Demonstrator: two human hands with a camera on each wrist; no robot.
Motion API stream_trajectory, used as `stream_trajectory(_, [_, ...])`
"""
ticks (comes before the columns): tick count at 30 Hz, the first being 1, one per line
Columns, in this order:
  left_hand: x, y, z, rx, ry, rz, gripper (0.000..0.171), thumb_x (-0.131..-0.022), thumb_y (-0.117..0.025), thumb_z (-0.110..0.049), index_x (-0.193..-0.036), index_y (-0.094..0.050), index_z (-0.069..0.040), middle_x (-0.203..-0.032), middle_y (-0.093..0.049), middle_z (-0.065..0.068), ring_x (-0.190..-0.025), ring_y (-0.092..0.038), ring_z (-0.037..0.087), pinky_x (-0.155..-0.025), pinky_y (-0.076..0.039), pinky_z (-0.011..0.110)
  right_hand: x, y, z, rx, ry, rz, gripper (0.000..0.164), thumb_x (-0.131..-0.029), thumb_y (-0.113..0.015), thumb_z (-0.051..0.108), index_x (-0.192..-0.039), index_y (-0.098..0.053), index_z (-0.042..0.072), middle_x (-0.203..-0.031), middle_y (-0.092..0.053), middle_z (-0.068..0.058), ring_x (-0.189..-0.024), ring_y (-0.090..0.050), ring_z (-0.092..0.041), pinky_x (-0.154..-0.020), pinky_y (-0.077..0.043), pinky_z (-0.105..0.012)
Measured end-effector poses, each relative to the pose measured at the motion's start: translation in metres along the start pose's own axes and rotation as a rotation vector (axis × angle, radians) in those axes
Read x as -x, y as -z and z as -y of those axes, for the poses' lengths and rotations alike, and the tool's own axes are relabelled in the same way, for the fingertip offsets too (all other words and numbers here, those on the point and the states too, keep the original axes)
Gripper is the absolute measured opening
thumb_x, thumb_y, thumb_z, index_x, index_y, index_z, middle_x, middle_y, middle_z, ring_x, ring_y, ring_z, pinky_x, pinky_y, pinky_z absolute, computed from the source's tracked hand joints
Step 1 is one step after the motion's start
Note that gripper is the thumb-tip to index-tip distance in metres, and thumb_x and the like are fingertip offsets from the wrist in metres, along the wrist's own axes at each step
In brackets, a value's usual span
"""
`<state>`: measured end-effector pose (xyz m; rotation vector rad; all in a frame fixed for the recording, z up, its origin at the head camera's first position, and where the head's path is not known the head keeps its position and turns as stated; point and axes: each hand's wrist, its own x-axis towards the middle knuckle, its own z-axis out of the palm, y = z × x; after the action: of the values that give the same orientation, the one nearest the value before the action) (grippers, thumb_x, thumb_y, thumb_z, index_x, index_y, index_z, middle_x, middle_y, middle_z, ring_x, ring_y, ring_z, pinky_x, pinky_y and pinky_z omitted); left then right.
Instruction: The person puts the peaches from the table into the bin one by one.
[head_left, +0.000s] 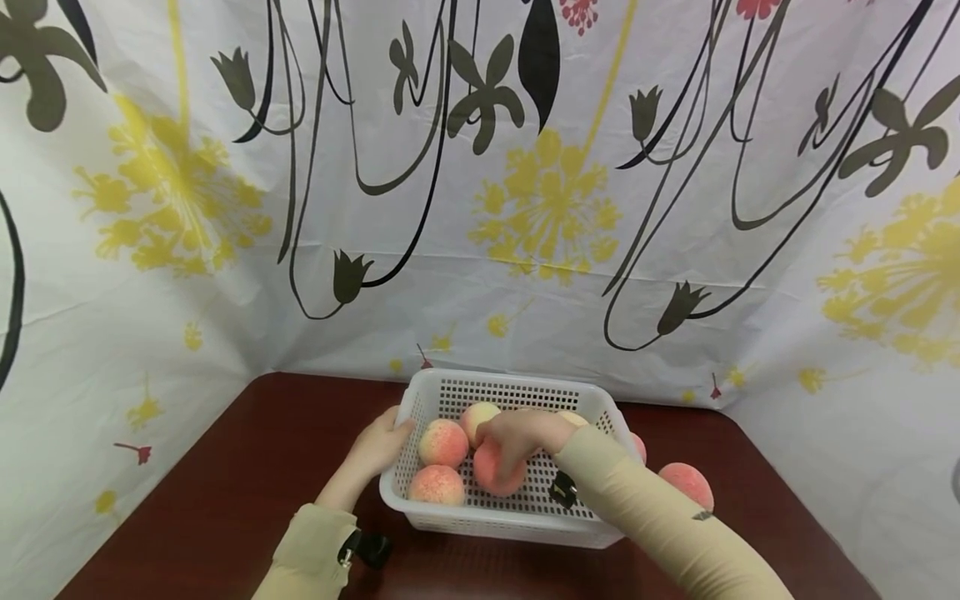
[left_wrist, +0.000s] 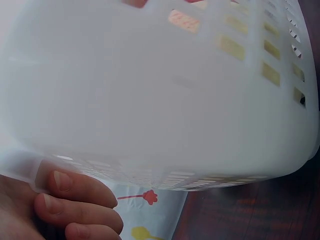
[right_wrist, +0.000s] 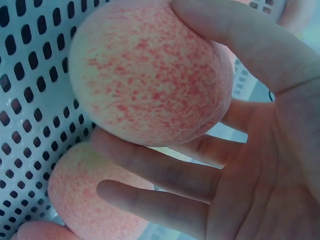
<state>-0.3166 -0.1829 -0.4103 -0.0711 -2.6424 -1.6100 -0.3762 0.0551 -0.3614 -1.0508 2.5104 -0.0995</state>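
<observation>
A white plastic basket point(head_left: 510, 523) with square holes stands on the table, several peaches inside it. My left hand point(head_left: 378, 442) grips its left rim, thumb on top; in the left wrist view the curled fingers point(left_wrist: 82, 200) lie beneath the rim, beside the pale basket wall point(left_wrist: 135, 100). Inside the basket, my right hand point(head_left: 521, 432) holds a red-flushed peach point(head_left: 495, 477) between thumb and fingers. The right wrist view shows that speckled peach point(right_wrist: 150, 75) close up in the right hand point(right_wrist: 255, 170), with another peach point(right_wrist: 90, 195) behind the lower fingers.
Two peaches sit at the basket's left, one red point(head_left: 442, 443) and one paler in front point(head_left: 437, 486). Outside on the right lies a peach point(head_left: 686, 485), with another partly hidden behind the rim. A flowered cloth point(head_left: 450, 317) hangs behind the dark red table point(head_left: 225, 483).
</observation>
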Motion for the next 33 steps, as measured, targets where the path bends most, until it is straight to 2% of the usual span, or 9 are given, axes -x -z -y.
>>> stream_trajectory(6, [-0.003, -0.001, 0.003, -0.015, -0.002, -0.004, 0.047, -0.102, -0.046, -0.018, -0.142, -0.039, 0.006, -0.113, -0.062, 0.025, -0.083, -0.068, 0.03, -0.066, -0.057, 0.04, 0.0, -0.007, 0.006, 0.044, -0.029, -0.041, 0.037, -0.057, -0.078, 0.021, -0.086, -0.055, 0.024, -0.075, -0.053, 0.009, -0.069, -0.048, -0.008, -0.06, -0.044, -0.025])
stream_trajectory(11, [-0.004, -0.002, 0.004, -0.012, 0.003, 0.003, 0.048, -0.102, -0.045, -0.019, -0.143, -0.038, 0.005, -0.114, -0.062, 0.025, -0.083, -0.068, 0.03, -0.066, -0.057, 0.04, 0.0, -0.009, 0.008, -0.019, -0.032, -0.038, 0.035, -0.058, -0.075, 0.014, -0.083, -0.052, 0.02, -0.072, -0.049, 0.007, -0.064, -0.045, -0.008, -0.055, -0.042, -0.024])
stream_trajectory(14, [-0.005, -0.002, 0.005, -0.011, 0.007, 0.002, 0.049, -0.103, -0.046, -0.02, -0.144, -0.038, 0.005, -0.114, -0.062, 0.024, -0.083, -0.068, 0.029, -0.066, -0.057, 0.04, -0.001, -0.01, 0.007, -0.059, -0.018, -0.033, 0.035, -0.06, -0.076, 0.011, -0.084, -0.052, 0.017, -0.073, -0.047, 0.006, -0.065, -0.043, -0.008, -0.056, -0.041, -0.023])
stream_trajectory(22, [-0.007, -0.002, 0.008, 0.001, 0.01, -0.004, 0.049, -0.102, -0.046, -0.021, -0.143, -0.039, 0.004, -0.111, -0.064, 0.022, -0.083, -0.069, 0.028, -0.066, -0.057, 0.04, -0.006, -0.01, 0.009, -0.077, 0.032, -0.036, 0.039, -0.062, -0.079, 0.011, -0.092, -0.055, 0.018, -0.077, -0.051, 0.007, -0.069, -0.046, -0.008, -0.061, -0.044, -0.022])
stream_trajectory(33, [-0.008, -0.002, 0.008, -0.005, 0.01, -0.004, 0.049, -0.103, -0.045, -0.022, -0.143, -0.038, 0.004, -0.114, -0.062, 0.024, -0.084, -0.068, 0.029, -0.066, -0.057, 0.04, -0.009, -0.011, 0.015, -0.037, 0.034, -0.06, 0.047, -0.063, -0.083, 0.015, -0.102, -0.059, 0.017, -0.08, -0.055, 0.006, -0.073, -0.05, -0.008, -0.066, -0.047, -0.022])
